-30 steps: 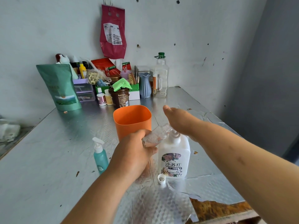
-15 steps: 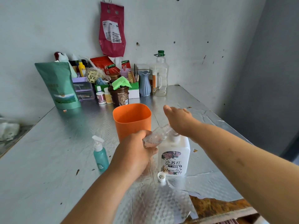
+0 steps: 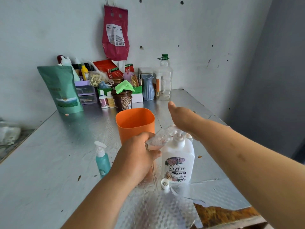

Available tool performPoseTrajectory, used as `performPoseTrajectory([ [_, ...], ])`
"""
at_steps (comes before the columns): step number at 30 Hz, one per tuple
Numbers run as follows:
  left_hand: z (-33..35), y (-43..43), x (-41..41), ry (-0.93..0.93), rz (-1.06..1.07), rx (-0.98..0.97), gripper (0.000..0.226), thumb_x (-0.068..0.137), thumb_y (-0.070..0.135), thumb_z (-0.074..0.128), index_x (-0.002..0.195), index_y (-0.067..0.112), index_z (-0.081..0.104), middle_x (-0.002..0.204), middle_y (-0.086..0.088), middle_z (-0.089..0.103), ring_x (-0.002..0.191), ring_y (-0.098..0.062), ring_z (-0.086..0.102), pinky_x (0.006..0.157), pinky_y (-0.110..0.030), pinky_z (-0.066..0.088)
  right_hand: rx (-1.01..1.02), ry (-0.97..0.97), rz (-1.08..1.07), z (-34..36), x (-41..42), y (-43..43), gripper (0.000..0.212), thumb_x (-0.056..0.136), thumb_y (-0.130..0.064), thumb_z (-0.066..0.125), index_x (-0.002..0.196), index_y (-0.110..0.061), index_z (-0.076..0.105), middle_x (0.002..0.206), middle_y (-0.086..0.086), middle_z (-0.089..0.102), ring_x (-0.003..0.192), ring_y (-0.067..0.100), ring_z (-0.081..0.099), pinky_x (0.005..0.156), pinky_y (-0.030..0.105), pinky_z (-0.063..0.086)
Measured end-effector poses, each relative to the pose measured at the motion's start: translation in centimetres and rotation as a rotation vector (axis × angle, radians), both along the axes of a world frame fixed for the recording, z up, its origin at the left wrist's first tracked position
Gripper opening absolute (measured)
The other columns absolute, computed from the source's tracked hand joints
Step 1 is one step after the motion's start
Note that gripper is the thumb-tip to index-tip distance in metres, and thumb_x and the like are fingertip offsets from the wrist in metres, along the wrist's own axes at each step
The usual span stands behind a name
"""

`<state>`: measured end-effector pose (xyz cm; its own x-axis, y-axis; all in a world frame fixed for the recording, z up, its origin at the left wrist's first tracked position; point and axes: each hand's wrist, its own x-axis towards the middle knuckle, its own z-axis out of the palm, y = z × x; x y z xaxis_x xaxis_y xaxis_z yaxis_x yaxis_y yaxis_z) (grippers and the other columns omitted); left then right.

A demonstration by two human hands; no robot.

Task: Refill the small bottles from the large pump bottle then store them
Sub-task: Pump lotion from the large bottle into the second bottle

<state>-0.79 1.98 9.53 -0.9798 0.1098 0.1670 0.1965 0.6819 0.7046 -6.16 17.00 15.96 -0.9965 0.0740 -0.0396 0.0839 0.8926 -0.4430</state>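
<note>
A large white pump bottle [image 3: 179, 160] with a floral label stands on the silver table. My right hand [image 3: 184, 119] lies flat on top of its pump head, thumb stretched out. My left hand [image 3: 140, 152] grips a small clear bottle [image 3: 160, 138], tilted with its mouth up against the pump's nozzle. A small white cap [image 3: 165, 183] lies on the table in front of the pump bottle. A small teal pump bottle [image 3: 102, 160] stands to the left of my left hand.
An orange cup [image 3: 135, 124] stands just behind my left hand. Along the back wall are a green pouch [image 3: 61, 89], a brown tub [image 3: 123, 100], a blue vase [image 3: 148, 87], a clear jug [image 3: 164, 78] and purple drawers [image 3: 85, 92]. The table's covering is torn at the front right edge [image 3: 222, 214].
Both hands stay in place, the left holding the clear bottle under the nozzle and the right on the pump head. My view has shifted slightly.
</note>
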Motion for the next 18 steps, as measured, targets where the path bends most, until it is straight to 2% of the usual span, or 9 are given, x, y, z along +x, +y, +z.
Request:
performPoseTrajectory([
  [3, -0.2, 0.0, -0.2, 0.005, 0.002, 0.005, 0.038, 0.084, 0.033, 0.074, 0.12, 0.037, 0.063, 0.107, 0.017, 0.069, 0.099, -0.01, 0.064, 0.087, -0.034, 0.053, 0.029, -0.002, -0.002, -0.7, -0.3, -0.1, 0.045, 0.102, -0.01, 0.017, 0.147, -0.008, 0.022, 0.135, 0.018, 0.046, 0.126, 0.033, 0.042, 0.115, 0.047, 0.022],
  [5, -0.5, 0.0, -0.3, 0.006, 0.008, 0.0, 0.039, 0.083, 0.033, 0.075, 0.12, 0.037, 0.063, 0.107, 0.017, 0.069, 0.099, -0.01, 0.064, 0.087, -0.033, 0.053, 0.04, 0.036, -0.015, -1.3, -0.8, -0.1, 0.048, 0.096, -0.001, 0.022, 0.144, -0.007, 0.021, 0.114, 0.018, 0.047, 0.114, 0.031, 0.047, 0.111, 0.049, 0.027],
  [7, -0.7, 0.0, -0.3, -0.004, 0.011, -0.007, 0.039, 0.083, 0.033, 0.075, 0.12, 0.037, 0.063, 0.107, 0.015, 0.07, 0.099, -0.011, 0.065, 0.087, -0.035, 0.053, 0.055, 0.044, -0.043, -1.9, -1.1, 0.0, 0.05, 0.091, 0.003, 0.025, 0.14, -0.006, 0.023, 0.106, 0.018, 0.042, 0.116, 0.035, 0.048, 0.109, 0.05, 0.027],
  [11, -0.8, 0.1, -0.1, -0.025, 0.026, -0.018, 0.04, 0.082, 0.032, 0.076, 0.12, 0.036, 0.063, 0.109, 0.014, 0.07, 0.1, -0.013, 0.065, 0.088, -0.035, 0.053, 0.112, 0.034, -0.035, -2.6, -1.1, -0.3, 0.052, 0.091, 0.004, 0.025, 0.141, -0.009, 0.023, 0.128, 0.02, 0.047, 0.122, 0.037, 0.045, 0.113, 0.051, 0.024],
  [13, -0.7, 0.1, -0.1, -0.018, 0.029, -0.028, 0.039, 0.082, 0.034, 0.076, 0.119, 0.037, 0.063, 0.107, 0.014, 0.07, 0.099, -0.013, 0.066, 0.086, -0.035, 0.054, 0.087, 0.066, -0.033, -2.7, -1.4, -0.3, 0.052, 0.091, 0.005, 0.024, 0.141, -0.009, 0.023, 0.127, 0.019, 0.048, 0.122, 0.036, 0.045, 0.113, 0.052, 0.023],
  [15, -0.4, 0.1, 0.1, -0.013, 0.024, -0.033, 0.039, 0.083, 0.035, 0.075, 0.119, 0.037, 0.062, 0.107, 0.015, 0.07, 0.099, -0.013, 0.065, 0.086, -0.034, 0.054, 0.077, 0.108, -0.023, -2.2, -1.2, -0.2, 0.051, 0.091, 0.004, 0.023, 0.14, -0.009, 0.023, 0.107, 0.017, 0.05, 0.115, 0.035, 0.047, 0.113, 0.051, 0.023],
  [17, -0.1, 0.1, 0.2, -0.002, 0.016, -0.034, 0.039, 0.084, 0.035, 0.074, 0.12, 0.037, 0.062, 0.109, 0.016, 0.069, 0.1, -0.012, 0.065, 0.087, -0.034, 0.053, 0.123, 0.131, 0.017, -1.7, -1.0, 0.2, 0.046, 0.093, 0.001, 0.021, 0.138, -0.009, 0.025, 0.077, 0.005, 0.036, 0.098, 0.027, 0.042, 0.109, 0.049, 0.026],
  [18, 0.0, 0.0, 0.2, 0.005, 0.013, -0.035, 0.039, 0.084, 0.035, 0.074, 0.121, 0.037, 0.062, 0.11, 0.016, 0.069, 0.101, -0.012, 0.065, 0.088, -0.034, 0.053, 0.149, 0.131, 0.036, -1.4, -0.9, 0.3, 0.043, 0.094, 0.0, 0.021, 0.136, -0.01, 0.026, 0.07, 0.0, 0.027, 0.094, 0.024, 0.035, 0.109, 0.048, 0.027],
])
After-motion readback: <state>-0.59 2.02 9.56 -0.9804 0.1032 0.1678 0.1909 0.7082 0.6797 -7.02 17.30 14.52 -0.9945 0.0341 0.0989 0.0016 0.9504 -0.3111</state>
